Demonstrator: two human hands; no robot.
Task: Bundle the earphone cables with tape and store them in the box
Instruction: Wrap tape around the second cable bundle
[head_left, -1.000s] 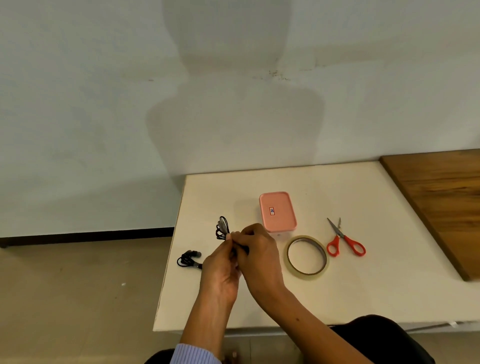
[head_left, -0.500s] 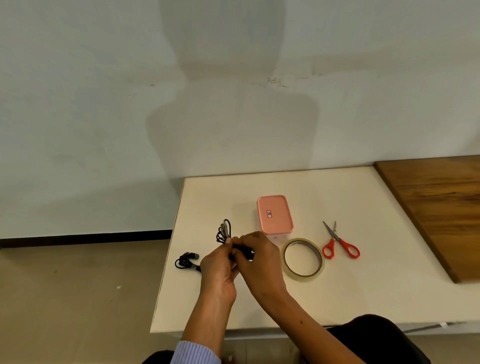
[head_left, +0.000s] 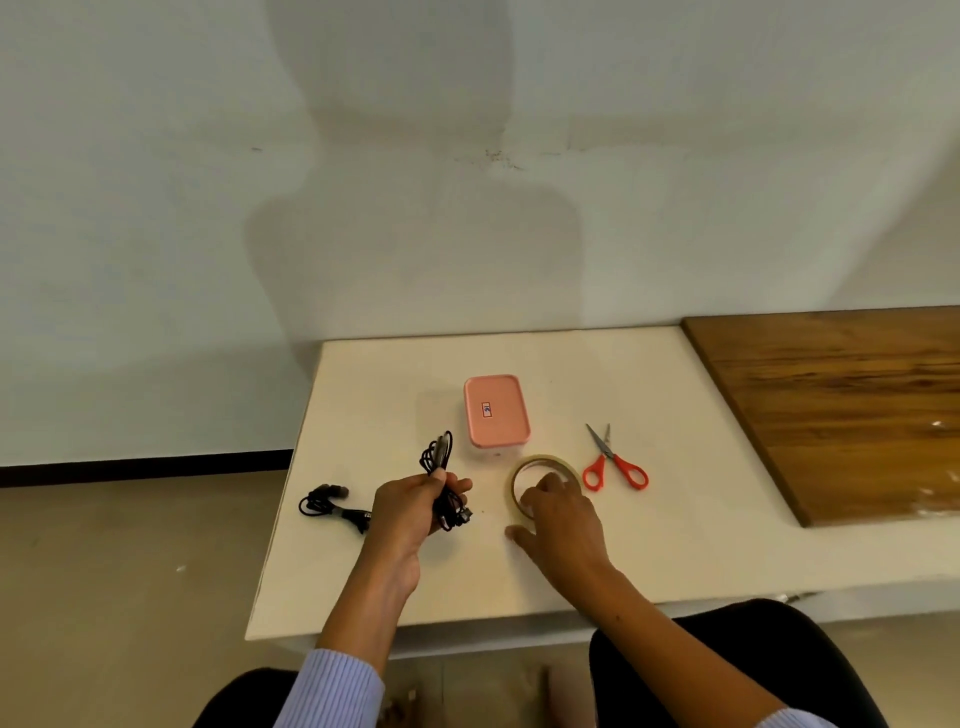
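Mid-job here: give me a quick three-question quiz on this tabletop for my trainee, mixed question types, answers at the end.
1. True or false: the pink box has its lid off.
2. Which hand grips the coiled earphone cable? A) left hand B) right hand
3. What lies directly right of the tape roll?

Key:
1. False; the lid is on.
2. A; the right hand is reaching onto the tape roll.
3. The red-handled scissors.

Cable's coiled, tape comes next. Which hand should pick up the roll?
Right. The right hand already rests on the tape roll, while the left hand grips the coiled earphone cable and probably shouldn't let go.
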